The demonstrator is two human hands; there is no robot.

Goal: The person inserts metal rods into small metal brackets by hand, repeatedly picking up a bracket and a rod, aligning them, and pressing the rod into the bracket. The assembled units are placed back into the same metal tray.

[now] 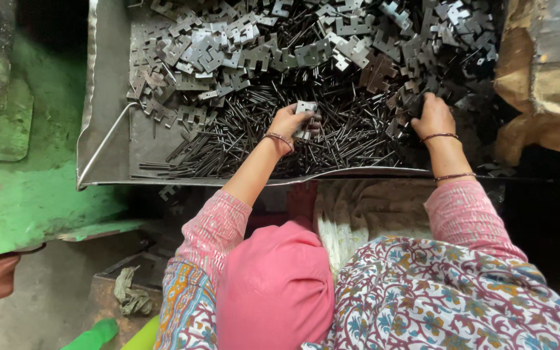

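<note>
My left hand (291, 123) holds a small grey metal hinge leaf (306, 110) over a heap of thin dark metal pins (254, 136) in a metal tray (108, 97). My right hand (433, 116) reaches into a darker pile of hinge leaves (416, 97) at the tray's right side, fingers curled on one or more pieces; what it grips is partly hidden. A large pile of grey hinge leaves (260, 45) fills the far half of the tray. Both wrists wear thin bangles.
A green painted machine body (27, 181) stands at the left. Crumpled brown sacking (546, 84) sits at the right of the tray. A pink cloth (273, 285) and patterned fabric cover my lap. A rag (131, 295) and a green bottle (95, 334) lie below.
</note>
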